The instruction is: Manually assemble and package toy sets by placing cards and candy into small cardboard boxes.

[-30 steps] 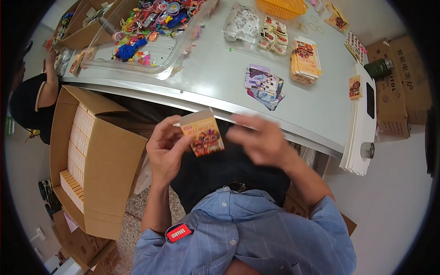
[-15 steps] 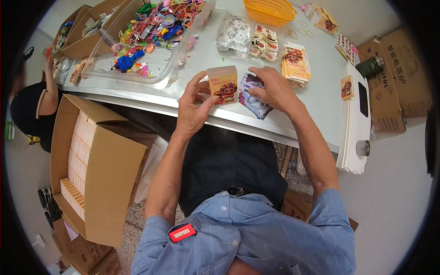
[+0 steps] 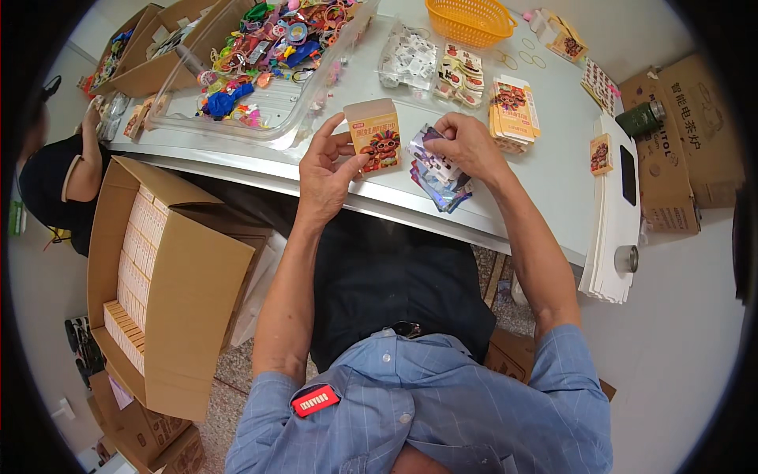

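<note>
My left hand (image 3: 325,175) grips a small orange-yellow printed carton (image 3: 377,144) with its thumb across the front and its top flap raised. The carton is tilted above the table near the front edge. Just to the right, my right hand (image 3: 469,148) has its fingers and thumb closed on the top of some glossy purple-and-blue printed cards (image 3: 431,167). The cards are fanned, and their lower ends spread near the table edge. Behind my right hand stands a stack of similar flattened-looking yellow cartons (image 3: 513,114).
A clear bin of colourful trinkets (image 3: 276,130) covers the table's left. Clear trays hold white packets (image 3: 410,57) and printed pieces (image 3: 460,75); an orange basket (image 3: 474,22) stands behind. An open cardboard box (image 3: 185,316) of cartons sits lower left. Another person (image 3: 59,178) is far left.
My left hand has moved slightly left with the carton. My right hand has closed on the upper cards, and the cards have fanned out more, showing lower ones.
</note>
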Demonstrator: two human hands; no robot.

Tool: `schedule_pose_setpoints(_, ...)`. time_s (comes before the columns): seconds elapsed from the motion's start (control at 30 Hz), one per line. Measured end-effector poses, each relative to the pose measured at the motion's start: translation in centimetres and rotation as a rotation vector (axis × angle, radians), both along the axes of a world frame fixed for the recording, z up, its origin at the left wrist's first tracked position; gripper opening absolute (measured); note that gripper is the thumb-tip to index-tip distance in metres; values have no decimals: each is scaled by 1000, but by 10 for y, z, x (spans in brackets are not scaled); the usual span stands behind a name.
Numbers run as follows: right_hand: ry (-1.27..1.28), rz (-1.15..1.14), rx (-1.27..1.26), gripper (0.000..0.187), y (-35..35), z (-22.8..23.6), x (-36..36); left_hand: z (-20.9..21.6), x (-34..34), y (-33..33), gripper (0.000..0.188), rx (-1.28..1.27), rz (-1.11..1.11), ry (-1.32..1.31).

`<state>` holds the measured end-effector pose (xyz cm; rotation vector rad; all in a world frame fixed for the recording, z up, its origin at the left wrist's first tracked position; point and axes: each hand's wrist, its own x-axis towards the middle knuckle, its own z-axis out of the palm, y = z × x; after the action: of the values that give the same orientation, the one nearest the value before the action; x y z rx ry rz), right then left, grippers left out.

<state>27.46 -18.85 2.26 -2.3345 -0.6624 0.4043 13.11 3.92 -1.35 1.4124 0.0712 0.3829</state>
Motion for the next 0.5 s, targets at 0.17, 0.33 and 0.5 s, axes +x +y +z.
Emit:
schedule_pose_setpoints(0.17,-67,-119,508,21,1,-11,-4,-2,0,1,71,-1,-36,14)
schedule_pose_setpoints(0.33,-568,20,293,13,-4,21,-21,-3,0,1,68,29,-30,31)
schedule_pose_setpoints(0.5,-338,94,-124,32,-11,33,-24,-3,-1,4,69,38,-64,55)
